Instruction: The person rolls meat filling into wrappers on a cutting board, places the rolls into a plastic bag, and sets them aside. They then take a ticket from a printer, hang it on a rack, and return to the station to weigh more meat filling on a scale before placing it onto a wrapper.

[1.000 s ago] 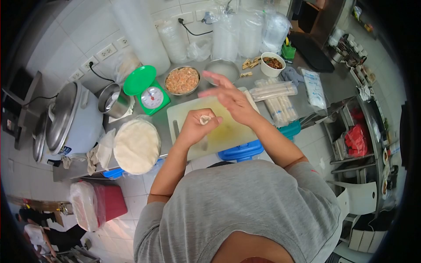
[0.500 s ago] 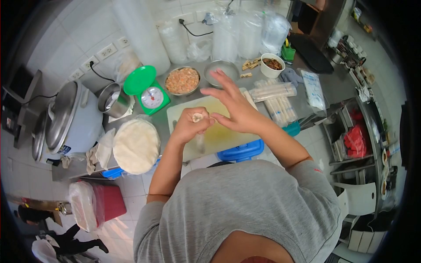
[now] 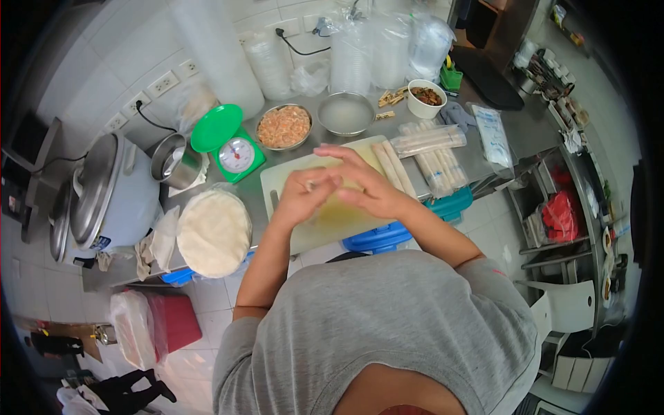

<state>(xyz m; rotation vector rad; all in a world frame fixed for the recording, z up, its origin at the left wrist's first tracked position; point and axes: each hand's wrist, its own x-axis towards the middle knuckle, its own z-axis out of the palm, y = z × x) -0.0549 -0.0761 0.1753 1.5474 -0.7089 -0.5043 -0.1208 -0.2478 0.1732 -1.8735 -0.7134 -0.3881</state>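
My left hand [image 3: 304,197] is closed in a fist around a pale wrapped roll [image 3: 312,185]; only a bit of its end shows at the top of the fist. Beside it, my right hand [image 3: 366,183] has its fingers stretched out and curved towards the left hand, the fingertips close over it. Both hands are above a pale cutting board [image 3: 287,169]. Long white rolls [image 3: 395,167] lie along the board's right side. Behind the board stand a metal bowl of pinkish minced filling [image 3: 284,127] and a metal bowl of cloudy liquid [image 3: 346,114].
A stack of round white wrappers [image 3: 214,234] lies on the left, near a green scale [image 3: 236,155] and a metal pot [image 3: 176,160]. Bagged rolls [image 3: 429,142] and a white tub [image 3: 426,100] are on the right. Blue lids [image 3: 377,238] show below the table edge.
My right hand has moved down and left, closer over my left hand, its fingers less raised. The roll's end is more covered. The view has shifted slightly.
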